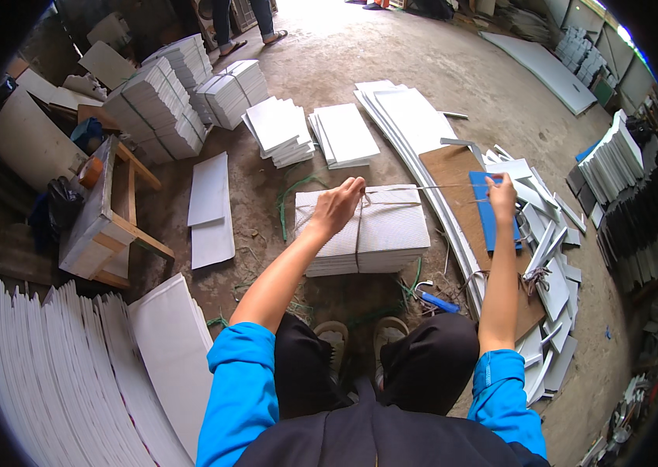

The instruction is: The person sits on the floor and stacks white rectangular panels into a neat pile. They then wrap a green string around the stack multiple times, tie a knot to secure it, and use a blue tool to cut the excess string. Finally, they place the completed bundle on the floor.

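A stack of white ribbed sheets (pixel 391 226) lies on the floor in front of my feet. One strand of string (pixel 358 241) runs over its top and down the near side. My left hand (pixel 335 207) is closed on the string above the middle of the stack. Out to the right, my right hand (pixel 503 194) pinches the string's other end, raised over a blue piece (pixel 485 204) on a brown board. Between the two hands the string is stretched nearly level.
Beside my right foot lies a blue-handled tool (pixel 439 302). Long white panels (pixel 411 117), a brown board (pixel 453 167) and scattered white offcuts (pixel 554 280) lie to the right. Tied stacks (pixel 154 109) and a wooden stool (pixel 103 233) stand left. A person's legs (pixel 243 19) show at the back.
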A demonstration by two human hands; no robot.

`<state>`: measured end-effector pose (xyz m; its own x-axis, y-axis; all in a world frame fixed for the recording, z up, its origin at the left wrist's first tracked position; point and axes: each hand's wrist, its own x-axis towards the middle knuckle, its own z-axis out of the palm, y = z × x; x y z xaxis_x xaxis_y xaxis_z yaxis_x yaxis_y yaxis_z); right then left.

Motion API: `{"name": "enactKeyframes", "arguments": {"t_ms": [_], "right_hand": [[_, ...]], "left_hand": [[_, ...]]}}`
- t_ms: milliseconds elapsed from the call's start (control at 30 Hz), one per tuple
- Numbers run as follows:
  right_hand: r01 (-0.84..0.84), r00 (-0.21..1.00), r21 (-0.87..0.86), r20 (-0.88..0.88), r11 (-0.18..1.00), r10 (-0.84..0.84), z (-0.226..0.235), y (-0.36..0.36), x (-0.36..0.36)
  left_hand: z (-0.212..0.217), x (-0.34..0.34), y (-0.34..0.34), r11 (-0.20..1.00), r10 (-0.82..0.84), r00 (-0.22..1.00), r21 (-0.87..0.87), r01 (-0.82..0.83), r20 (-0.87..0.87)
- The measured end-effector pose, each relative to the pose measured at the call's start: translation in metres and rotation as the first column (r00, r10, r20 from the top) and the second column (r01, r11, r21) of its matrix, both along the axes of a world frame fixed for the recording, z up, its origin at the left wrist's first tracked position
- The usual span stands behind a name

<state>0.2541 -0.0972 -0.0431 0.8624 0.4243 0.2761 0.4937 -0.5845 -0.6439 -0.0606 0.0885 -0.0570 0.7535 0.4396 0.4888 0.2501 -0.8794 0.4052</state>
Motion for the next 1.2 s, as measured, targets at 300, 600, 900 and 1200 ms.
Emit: {"name": "enactKeyframes", "arguments": {"t_ms": [300, 600, 900, 1200], "right_hand": [[-0.441, 0.872, -0.454, -0.011, 0.774, 0.490, 0.018, 0.028, -0.070], [-0.874, 0.484, -0.064, -0.226, 0.483, 0.845, -0.003, 0.094, -0.146], [-0.072, -0.079, 0.927, -0.374, 0.369, 0.924, -0.010, 0.099, -0.169], [-0.341, 0.297, 0.758, -0.475, 0.557, 0.828, -0.036, 0.091, -0.150]], "left_hand": [[0.005, 0.010, -0.007, 0.984, -0.046, 0.999, -0.174, 0.044, -0.011], [-0.001, 0.008, 0.007, 0.960, -0.048, 0.993, -0.269, 0.075, 0.106], [-0.010, -0.015, 0.025, 0.811, 0.022, 0.993, -0.583, 0.048, 0.112], [-0.025, -0.039, 0.045, 0.797, 0.084, 0.996, -0.601, -0.055, 0.020]]}}
